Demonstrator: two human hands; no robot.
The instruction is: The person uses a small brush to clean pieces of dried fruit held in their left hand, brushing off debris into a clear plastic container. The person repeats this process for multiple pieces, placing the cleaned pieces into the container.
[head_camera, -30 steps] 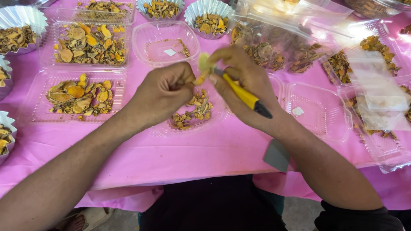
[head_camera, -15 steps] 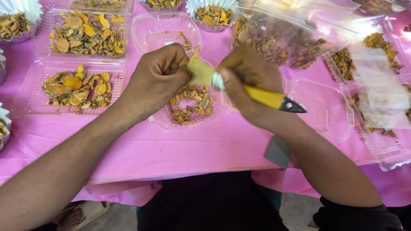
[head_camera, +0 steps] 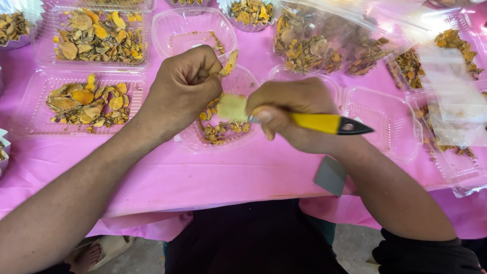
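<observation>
Hands meet over a pink tablecloth [head_camera: 152, 177], above a clear plastic tray [head_camera: 187, 144] that holds a scatter of orange-brown peelings [head_camera: 220, 132]. The left hand [head_camera: 185, 86] is clenched into a fist, pinching a thin strip of peel [head_camera: 229, 62] that sticks up at about 1 o'clock from its knuckles. The right hand [head_camera: 291, 114], at 3 o'clock from the left, grips a knife [head_camera: 324, 123] by its yellow handle; the handle's black tip points toward 3 o'clock, and the blade end is hidden behind the thumb. A pale yellow piece of root [head_camera: 232, 107] sits just at the thumb end of the right hand, between the two hands; which fingers hold it cannot be told. At 10 o'clock from the left hand lie two trays of orange slices [head_camera: 89, 99], and at 12 o'clock an almost bare clear tray [head_camera: 193, 30]. At 1 o'clock from the right hand, a plastic bag of brown scraps [head_camera: 324, 43] rests on the cloth.
</observation>
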